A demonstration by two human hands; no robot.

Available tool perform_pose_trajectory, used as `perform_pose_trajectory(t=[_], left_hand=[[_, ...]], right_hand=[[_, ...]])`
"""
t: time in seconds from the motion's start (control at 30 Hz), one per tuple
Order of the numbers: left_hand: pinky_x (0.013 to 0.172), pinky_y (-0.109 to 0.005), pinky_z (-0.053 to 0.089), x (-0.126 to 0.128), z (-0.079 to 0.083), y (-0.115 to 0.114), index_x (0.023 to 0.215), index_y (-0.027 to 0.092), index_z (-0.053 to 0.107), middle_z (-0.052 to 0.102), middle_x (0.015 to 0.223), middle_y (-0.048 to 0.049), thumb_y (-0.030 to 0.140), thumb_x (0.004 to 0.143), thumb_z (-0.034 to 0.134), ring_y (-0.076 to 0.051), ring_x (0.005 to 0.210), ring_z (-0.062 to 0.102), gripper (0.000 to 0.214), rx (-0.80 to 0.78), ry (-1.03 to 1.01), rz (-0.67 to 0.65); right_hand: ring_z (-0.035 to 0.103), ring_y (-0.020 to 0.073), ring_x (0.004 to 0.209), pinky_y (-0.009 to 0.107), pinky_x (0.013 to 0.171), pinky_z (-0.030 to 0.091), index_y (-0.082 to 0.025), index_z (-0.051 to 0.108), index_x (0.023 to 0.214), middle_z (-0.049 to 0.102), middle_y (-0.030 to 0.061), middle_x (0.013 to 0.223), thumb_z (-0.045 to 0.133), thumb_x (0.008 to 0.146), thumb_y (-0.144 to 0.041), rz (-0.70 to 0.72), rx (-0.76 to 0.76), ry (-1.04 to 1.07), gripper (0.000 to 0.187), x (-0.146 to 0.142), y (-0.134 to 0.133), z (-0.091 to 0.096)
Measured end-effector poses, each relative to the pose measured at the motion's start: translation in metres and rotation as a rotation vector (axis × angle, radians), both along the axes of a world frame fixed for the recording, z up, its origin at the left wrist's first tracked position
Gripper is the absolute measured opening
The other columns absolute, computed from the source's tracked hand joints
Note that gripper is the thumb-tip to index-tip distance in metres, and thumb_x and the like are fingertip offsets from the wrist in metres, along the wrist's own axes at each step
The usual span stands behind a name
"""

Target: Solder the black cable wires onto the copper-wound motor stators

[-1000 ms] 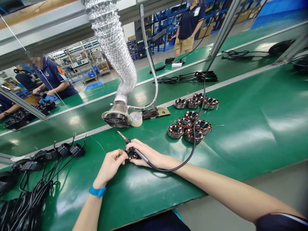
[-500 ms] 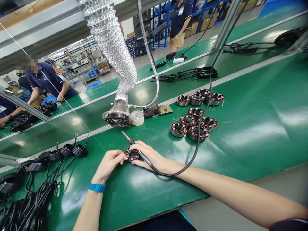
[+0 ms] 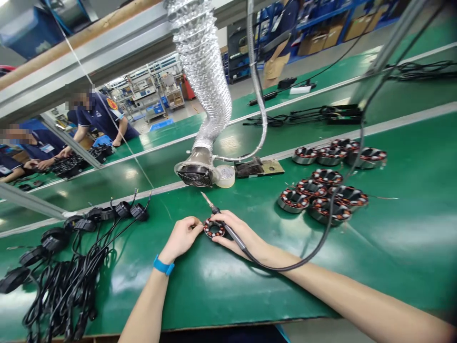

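A small motor stator (image 3: 214, 234), a ring with copper windings and white and black parts, is between my hands just above or on the green bench. My right hand (image 3: 246, 236) grips it at its right side between fingers and thumb. The same hand also holds a soldering iron (image 3: 234, 236), whose tip points up and left, away from the ring. My left hand (image 3: 183, 237), with a blue wristband (image 3: 163, 265), is closed in a pinch at the stator's left edge. What lies between those fingertips is too small to make out.
Several larger stators (image 3: 328, 209) stand to the right. Black cables with ring-shaped housings (image 3: 73, 267) lie at left. Ahead are a fume-extractor hose (image 3: 205, 71), a round tin (image 3: 225, 176) and a metal block (image 3: 260, 167). The iron's cord (image 3: 323, 240) loops over my right forearm. Co-workers (image 3: 102, 112) sit beyond.
My view has shifted, so the whole scene sits farther right in the picture. Both hands keep about the same hold at the stator, and the iron stays in my right hand.
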State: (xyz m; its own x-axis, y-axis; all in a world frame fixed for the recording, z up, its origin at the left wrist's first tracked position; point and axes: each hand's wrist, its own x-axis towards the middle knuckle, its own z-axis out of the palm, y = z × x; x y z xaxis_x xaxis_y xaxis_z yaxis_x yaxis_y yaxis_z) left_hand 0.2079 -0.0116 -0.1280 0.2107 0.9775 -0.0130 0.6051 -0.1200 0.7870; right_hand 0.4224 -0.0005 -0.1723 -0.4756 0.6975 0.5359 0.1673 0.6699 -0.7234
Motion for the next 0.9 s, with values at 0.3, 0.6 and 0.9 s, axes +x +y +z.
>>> perform_pose_trajectory(t=[0.3, 0.6, 0.9], left_hand=[[0.047, -0.023, 0.030, 0.013, 0.004, 0.009, 0.084, 0.011, 0.070, 0.058, 0.063, -0.0014, 0.054, 0.088, 0.049, -0.008, 0.045, 0.038, 0.047, -0.079, -0.115, 0.097], [0.090, -0.040, 0.044, -0.073, 0.054, 0.067, 0.092, 0.007, 0.069, 0.061, 0.113, -0.0227, 0.025, 0.091, 0.054, -0.032, 0.110, 0.059, 0.023, 0.111, 0.580, 0.500], [0.084, -0.042, 0.053, -0.098, 0.079, 0.106, 0.105, 0.013, 0.064, 0.067, 0.106, -0.0089, 0.035, 0.089, 0.064, -0.022, 0.095, 0.065, 0.028, -0.155, 0.858, 0.381]], right_hand=[[0.062, 0.0222, 0.102, 0.036, 0.089, 0.051, -0.026, 0.051, 0.122, 0.059, 0.0085, 0.114, 0.064, 0.089, -0.025, 0.029, 0.019, -0.028, 0.035, -0.007, 0.000, -0.001], [0.061, 0.0207, 0.097, 0.036, 0.087, 0.051, -0.026, 0.049, 0.124, 0.058, 0.0082, 0.112, 0.064, 0.089, -0.025, 0.018, 0.059, -0.049, 0.038, -0.007, 0.002, -0.001], [0.059, 0.0186, 0.096, 0.032, 0.086, 0.051, -0.023, 0.050, 0.125, 0.058, 0.0078, 0.112, 0.070, 0.085, -0.025, 0.011, 0.101, -0.047, 0.045, 0.000, 0.000, 0.006]])
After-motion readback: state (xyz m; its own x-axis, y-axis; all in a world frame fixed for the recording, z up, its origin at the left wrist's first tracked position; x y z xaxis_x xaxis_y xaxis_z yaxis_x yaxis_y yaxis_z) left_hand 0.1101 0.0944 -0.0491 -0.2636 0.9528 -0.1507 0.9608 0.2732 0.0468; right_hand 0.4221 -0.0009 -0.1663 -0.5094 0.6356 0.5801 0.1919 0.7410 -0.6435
